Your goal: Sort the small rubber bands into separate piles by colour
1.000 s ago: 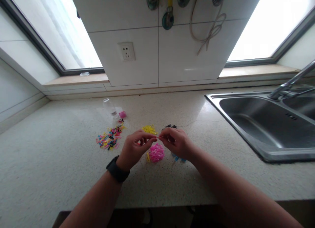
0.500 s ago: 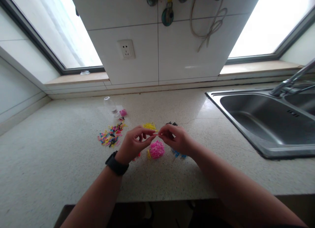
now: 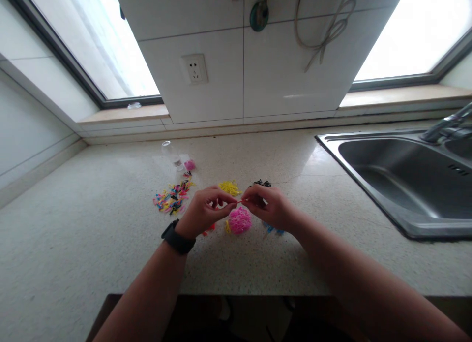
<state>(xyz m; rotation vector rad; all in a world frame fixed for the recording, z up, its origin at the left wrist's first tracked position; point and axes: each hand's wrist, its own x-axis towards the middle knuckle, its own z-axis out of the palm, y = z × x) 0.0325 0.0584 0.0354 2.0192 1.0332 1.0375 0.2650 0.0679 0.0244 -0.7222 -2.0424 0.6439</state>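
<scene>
Near the pink pile (image 3: pixel 240 221) on the counter (image 3: pixel 258 270), I'm working both hands fingertip to fingertip. The left hand (image 3: pixel 208 209) is pinching one end of a thin reddish strip (image 3: pixel 240 202), thumb against finger; the right hand (image 3: pixel 271 203) is pinching the other end the same way. Both grips are reading narrow, closed down on the strip. Its exact shape is too small to tell.

For doing this well, I'm judging that light, even pressure at the very tips is best, with both hands level and the strip straight. Something this thin is probably slipping out easily if either side is pulling hard, so I'm favouring small, slow moves.

Position: the strip is bridging the gap between the hands, its ends disappearing into the pinches, only a short middle showing. From this camera it is appearing just past the pink pile; I'm not able to tell how high. Around the grip, yellow pieces (image 3: pixel 229 187) and black pieces (image 3: pixel 262 183) are lying beyond, blue pieces (image 3: pixel 273 229) are peeking out by the right hand, red pieces (image 3: pixel 209 229) are showing below the left hand. A mixed pile (image 3: pixel 172 199) is lying off to the left.
</scene>
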